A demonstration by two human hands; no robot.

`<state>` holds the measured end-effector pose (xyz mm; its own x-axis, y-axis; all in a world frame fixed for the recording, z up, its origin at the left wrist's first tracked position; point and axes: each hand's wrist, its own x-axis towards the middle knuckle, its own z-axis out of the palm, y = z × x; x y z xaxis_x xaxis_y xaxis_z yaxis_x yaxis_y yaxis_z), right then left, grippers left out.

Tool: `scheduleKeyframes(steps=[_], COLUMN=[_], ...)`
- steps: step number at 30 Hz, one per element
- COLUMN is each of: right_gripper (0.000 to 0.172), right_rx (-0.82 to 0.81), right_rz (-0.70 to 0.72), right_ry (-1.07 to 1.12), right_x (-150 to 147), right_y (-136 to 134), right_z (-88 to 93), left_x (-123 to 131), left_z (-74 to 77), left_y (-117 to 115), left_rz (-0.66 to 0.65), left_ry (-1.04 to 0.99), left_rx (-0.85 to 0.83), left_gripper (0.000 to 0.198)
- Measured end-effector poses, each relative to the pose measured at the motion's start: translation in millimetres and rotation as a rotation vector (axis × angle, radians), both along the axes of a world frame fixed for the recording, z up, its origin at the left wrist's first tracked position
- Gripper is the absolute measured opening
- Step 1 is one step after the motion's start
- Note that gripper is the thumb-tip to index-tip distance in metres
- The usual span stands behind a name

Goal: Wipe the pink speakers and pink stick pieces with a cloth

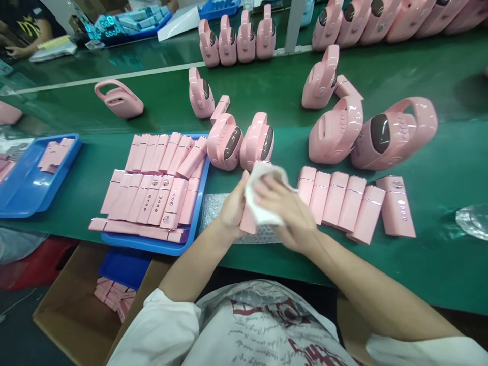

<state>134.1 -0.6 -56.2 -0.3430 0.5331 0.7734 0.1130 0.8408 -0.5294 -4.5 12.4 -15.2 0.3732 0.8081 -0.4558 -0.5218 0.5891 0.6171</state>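
Obs., head view. My left hand (232, 206) is closed in a grip on a slim pink plastic bar (247, 224), fingers curled on its left edge. Only the bar's lower end shows. The rest is under a white cloth (263, 198).

My right hand (292, 213) has its grip pressed together on that cloth, fingers flat over it, cloth folded against the bar's face and top.

Position: the bar is held off the green worktop (438, 264), just above a sheet of clear bubble wrap (213, 208), straight in front of my chest.

Key relation: the bar's long axis runs near-to-far, with the near end low and leaning a little to my left. The cloth hand lies to its right and on top, the holding hand to its left. Both are touching it, neither is nearer.

Surroundings: a blue plastic tray (160, 246) of similar pink bars sits just left of my left hand. A row of pink bars (343, 203) lies flat, just right of my right hand. Two glossy pink handled housings (240, 140) stand just beyond the cloth.
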Motion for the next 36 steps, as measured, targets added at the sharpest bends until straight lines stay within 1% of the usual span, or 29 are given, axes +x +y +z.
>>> scheduleKeyframes(steps=[1, 2, 3, 4, 5, 6, 8, 11, 13, 15, 17, 19, 21, 23, 24, 25, 27, 28, 29, 31, 33, 36], right_gripper=[0.033, 0.031, 0.03, 0.029, 0.028, 0.026, 0.023, 0.021, 0.02, 0.019, 0.014, 0.011, 0.008, 0.008, 0.01, 0.012, 0.012, 0.011, 0.01, 0.006, 0.007, 0.017], right_rx=[-0.145, -0.291, -0.421, -0.52, -0.587, -0.628, -0.67, -0.677, -0.657, -0.641, -0.623, -0.612, -0.607, -0.615, -0.626, -0.639, -0.665, -0.675, -0.683, -0.702, -0.73, -0.784], right_rz=[-0.113, -0.227, -0.33, -0.417, -0.472, -0.497, -0.497, -0.472, -0.461, -0.457, -0.461, -0.459, -0.442, -0.428, -0.426, -0.428, -0.433, -0.434, -0.432, -0.427, -0.418, -0.399], right_ry=[0.11, 0.266, 0.451, 0.644, 0.821, 0.966, 1.147, 1.225, 1.223, 1.221, 1.225, 1.231, 1.239, 1.256, 1.265, 1.274, 1.278, 1.275, 1.269, 1.255, 1.237, 1.213], right_x=[3.2, 6.8, 10.6, 14.5, 18.4, 22.2, 29.1, 36.8, 40.1, 42.2, 43.3, 43.6, 43.3, 42.9, 42.8, 42.5, 41.6, 40.8, 39.7, 36.7, 33.0, 27.6], right_y=[5.9, 12.5, 19.4, 26.2, 32.7, 38.4, 46.9, 52.1, 52.2, 51.4, 50.2, 48.8, 46.9, 44.8, 43.8, 43.0, 41.7, 41.1, 40.5, 39.2, 37.8, 36.2], right_z=[-0.2, 0.2, 1.4, 3.4, 6.2, 9.6, 16.8, 24.3, 25.8, 25.5, 25.1, 26.2, 29.5, 34.4, 36.8, 38.8, 40.7, 40.5, 39.5, 36.1, 32.5, 30.2], left_x=[2.9, 6.0, 9.1, 12.2, 15.3, 18.4, 25.5, 40.1, 53.0, 66.3, 76.3, 78.0, 67.5, 43.6, 27.5, 9.7, -26.8, -43.1, -56.8, -74.7, -81.0, -81.8], left_z=[-2.5, -4.8, -6.9, -8.8, -10.5, -12.3, -15.9, -20.1, -20.5, -18.1, -12.7, -4.3, 7.2, 21.2, 28.6, 35.7, 46.6, 49.4, 50.2, 45.9, 36.9, 25.7], left_y=[-0.9, -2.2, -3.7, -5.2, -6.5, -7.5, -7.5, -0.8, 6.8, 14.0, 17.6, 16.0, 10.3, 3.9, 2.0, 1.7, 7.0, 12.4, 19.1, 34.4, 48.7, 62.2], left_rz=[0.005, -0.004, -0.026, -0.06, -0.101, -0.147, -0.237, -0.323, -0.347, -0.358, -0.383, -0.424, -0.43, -0.354, -0.29, -0.207, -0.06, -0.006, 0.027, 0.059, 0.074, 0.114], left_ry=[0.05, 0.106, 0.165, 0.227, 0.278, 0.318, 0.397, 0.615, 0.78, 0.895, 0.969, 1.024, 1.07, 1.193, 1.28, 1.405, 1.604, 1.691, 1.763, 1.866, 1.915, 1.931], left_rx=[0.007, 0.026, 0.052, 0.086, 0.134, 0.194, 0.323, 0.512, 0.642, 0.743, 0.795, 0.844, 0.928, 0.939, 0.9, 0.818, 0.662, 0.596, 0.539, 0.444, 0.376, 0.319], left_gripper=[0.042, 0.035, 0.035, 0.042, 0.053, 0.064, 0.08, 0.093, 0.094, 0.085, 0.068, 0.054, 0.048, 0.034, 0.025, 0.019, 0.022, 0.022, 0.024, 0.035, 0.039, 0.033])
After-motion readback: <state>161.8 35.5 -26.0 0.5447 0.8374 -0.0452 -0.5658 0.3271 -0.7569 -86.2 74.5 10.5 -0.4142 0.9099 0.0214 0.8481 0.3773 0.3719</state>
